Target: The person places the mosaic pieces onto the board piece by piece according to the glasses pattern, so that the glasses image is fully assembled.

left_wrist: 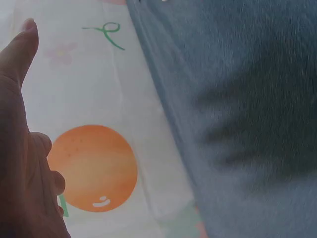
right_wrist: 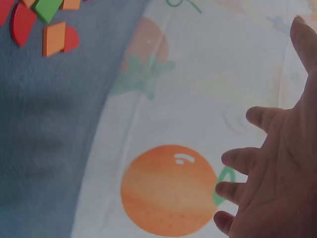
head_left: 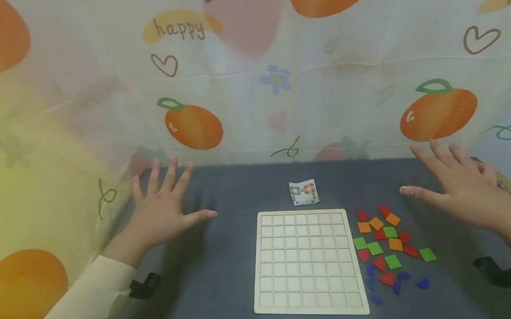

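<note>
Holding left hand [head_left: 160, 212] and right hand [head_left: 463, 190] raised, released and finger-spread above dark table [head_left: 218, 286].
Finding pale 7-by-7 gridded board [head_left: 304, 255] on table between hands, printed card [head_left: 304, 193] just beyond far edge; observing red, orange, green and blue pieces [head_left: 395, 244] scattered along right side.

there are two hands, one left hand [head_left: 161, 216] and one right hand [head_left: 468, 194], with two pale sleeves [head_left: 71, 315] and two dark wrist straps [head_left: 145, 286]. there is one board [head_left: 306, 262], seven squares across and seven down, forty-nine altogether, and one small printed card [head_left: 304, 193]. twenty-three loose pieces can be counted: eight red pieces [head_left: 387, 279], six blue pieces [head_left: 423, 283], five green pieces [head_left: 427, 255] and four orange pieces [head_left: 395, 244]. on the cloth [head_left: 237, 87], the head view shows five printed oranges [head_left: 194, 127] and three dark-outlined hearts [head_left: 482, 39].
</note>
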`<state>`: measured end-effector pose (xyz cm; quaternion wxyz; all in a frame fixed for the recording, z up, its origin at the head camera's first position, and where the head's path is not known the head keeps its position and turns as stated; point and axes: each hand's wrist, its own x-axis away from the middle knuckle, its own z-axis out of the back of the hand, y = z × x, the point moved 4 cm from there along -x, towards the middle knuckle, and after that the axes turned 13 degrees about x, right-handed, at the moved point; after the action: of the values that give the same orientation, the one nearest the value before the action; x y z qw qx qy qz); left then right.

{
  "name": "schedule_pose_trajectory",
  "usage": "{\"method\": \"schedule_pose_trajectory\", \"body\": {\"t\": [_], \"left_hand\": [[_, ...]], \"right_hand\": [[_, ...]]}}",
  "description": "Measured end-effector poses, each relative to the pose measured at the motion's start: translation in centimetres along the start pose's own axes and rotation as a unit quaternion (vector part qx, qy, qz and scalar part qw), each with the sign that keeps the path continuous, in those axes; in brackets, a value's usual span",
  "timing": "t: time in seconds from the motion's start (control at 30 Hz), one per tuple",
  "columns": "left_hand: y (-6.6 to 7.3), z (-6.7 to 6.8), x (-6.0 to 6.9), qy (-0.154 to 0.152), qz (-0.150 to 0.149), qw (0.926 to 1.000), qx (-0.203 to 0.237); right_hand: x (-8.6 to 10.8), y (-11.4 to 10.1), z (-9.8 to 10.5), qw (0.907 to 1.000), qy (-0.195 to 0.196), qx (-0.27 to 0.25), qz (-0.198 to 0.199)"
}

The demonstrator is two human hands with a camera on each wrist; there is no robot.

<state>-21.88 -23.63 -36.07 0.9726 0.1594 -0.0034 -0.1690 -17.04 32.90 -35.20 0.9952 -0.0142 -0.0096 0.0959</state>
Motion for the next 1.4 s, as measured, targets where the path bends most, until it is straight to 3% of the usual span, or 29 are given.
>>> {"method": "schedule_pose_trajectory", "body": {"t": [0.23,0.43,0.6,0.77,1.0,1.1,1.3,1.4], "left_hand": [[0.8,-2.5,0.4,0.006,-0.013,0.9991,0.040],[1.7,-6.0,1.0,0.004,-0.034,0.9944,0.100],[2.8,-9.4,1.5,-0.004,-0.048,0.9877,0.149],[4.0,-12.7,2.1,-0.028,-0.053,0.9789,0.195],[4.8,-15.7,2.9,-0.061,-0.069,0.9527,0.289],[5.0,-16.3,3.0,-0.068,-0.087,0.9534,0.281],[4.8,-16.6,3.1,-0.070,-0.108,0.9565,0.262],[4.6,-16.7,3.1,-0.074,-0.109,0.9569,0.259]], "right_hand": [[0.2,0.0,-2.2,0.9927,0.034,-0.115,0.005],[0.3,-0.2,-4.9,0.9694,0.047,-0.241,0.001],[0.1,-0.5,-7.4,0.9580,0.057,-0.280,-0.018],[-0.1,-0.7,-9.8,0.9523,0.039,-0.299,-0.048],[0.2,-1.0,-13.0,0.9518,0.037,-0.295,-0.076],[0.5,-1.0,-14.1,0.9505,0.044,-0.294,-0.088],[0.1,-1.5,-14.6,0.9660,0.082,-0.230,-0.086],[-0.1,-1.9,-14.8,0.9695,0.088,-0.212,-0.087]]}}
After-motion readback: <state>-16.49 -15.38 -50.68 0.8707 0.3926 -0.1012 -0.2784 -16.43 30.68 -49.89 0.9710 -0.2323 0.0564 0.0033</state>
